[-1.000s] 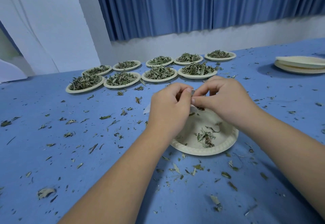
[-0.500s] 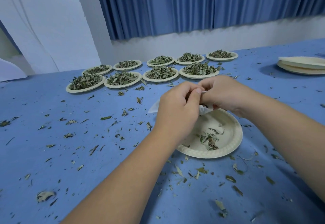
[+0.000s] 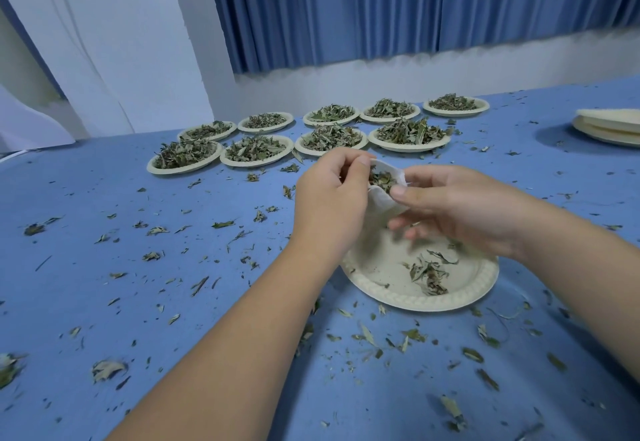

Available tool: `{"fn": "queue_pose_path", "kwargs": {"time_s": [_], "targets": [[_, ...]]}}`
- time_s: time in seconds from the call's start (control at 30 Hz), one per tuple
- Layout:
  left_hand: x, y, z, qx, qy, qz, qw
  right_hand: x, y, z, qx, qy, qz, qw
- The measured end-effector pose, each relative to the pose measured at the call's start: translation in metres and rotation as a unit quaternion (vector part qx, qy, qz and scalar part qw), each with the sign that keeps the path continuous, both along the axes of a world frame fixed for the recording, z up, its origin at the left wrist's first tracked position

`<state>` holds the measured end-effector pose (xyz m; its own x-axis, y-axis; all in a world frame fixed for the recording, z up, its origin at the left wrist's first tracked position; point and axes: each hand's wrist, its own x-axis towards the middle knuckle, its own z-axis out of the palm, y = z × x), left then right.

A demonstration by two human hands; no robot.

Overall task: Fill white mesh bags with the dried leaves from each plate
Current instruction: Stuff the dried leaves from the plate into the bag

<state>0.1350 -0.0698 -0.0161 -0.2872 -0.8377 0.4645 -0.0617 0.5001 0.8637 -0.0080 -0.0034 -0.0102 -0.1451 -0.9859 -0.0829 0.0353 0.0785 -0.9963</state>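
Leaves already sit in the white bag, which the left hand and right hand both pinch at its rim just above the near plate, where a small pile is left, and nine full plates wait behind.

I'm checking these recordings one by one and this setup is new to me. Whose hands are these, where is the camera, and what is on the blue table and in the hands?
There is no machine here. A person works with bare hands, filmed by one wide-angle camera worn on the head, looking forward and down. The left hand and right hand pinch a white mesh bag between them. Its mouth is open and shows dried leaves inside. Below it sits the near plate, holding a few remaining leaves. Farther back stand nine full plates. A stack of empty plates lies at the right. Leaf bits litter the blue table.
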Motion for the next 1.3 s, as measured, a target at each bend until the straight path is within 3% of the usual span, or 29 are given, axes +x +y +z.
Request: {"fn": "queue_pose_path", "kwargs": {"time_s": [0.2,0.4,0.53,0.7,0.8,0.87,0.93,1.1,1.3], "targets": [[-0.005,0.010,0.000,0.000,-0.017,-0.033,0.999,0.007,-0.006,-0.003,-0.019,-0.084,-0.042,0.995],[-0.010,0.023,0.002,-0.011,-0.029,-0.075,0.997,0.005,-0.012,-0.003,-0.041,0.077,-0.129,0.988],[-0.007,0.020,0.004,-0.020,-0.028,-0.066,0.997,0.006,-0.008,-0.002,-0.068,0.179,-0.126,0.973],[0.013,-0.006,0.008,-0.013,0.017,0.020,1.000,-0.012,0.006,0.008,-0.113,0.182,-0.090,0.973],[0.022,-0.018,0.008,0.018,0.058,0.045,0.997,-0.025,0.014,-0.005,-0.113,0.330,-0.108,0.931],[0.025,-0.024,0.007,0.023,0.069,0.053,0.996,-0.024,0.019,-0.013,-0.093,0.482,-0.066,0.869],[0.026,-0.025,0.006,0.020,0.067,0.049,0.996,-0.019,0.019,-0.015,-0.064,0.569,0.005,0.820],[0.022,-0.023,0.002,0.012,0.057,0.045,0.997,-0.007,0.017,-0.016,-0.041,0.625,0.102,0.773],[0.021,-0.021,-0.001,0.003,0.054,0.040,0.998,-0.006,0.021,-0.016,-0.025,0.630,0.126,0.766]]}}
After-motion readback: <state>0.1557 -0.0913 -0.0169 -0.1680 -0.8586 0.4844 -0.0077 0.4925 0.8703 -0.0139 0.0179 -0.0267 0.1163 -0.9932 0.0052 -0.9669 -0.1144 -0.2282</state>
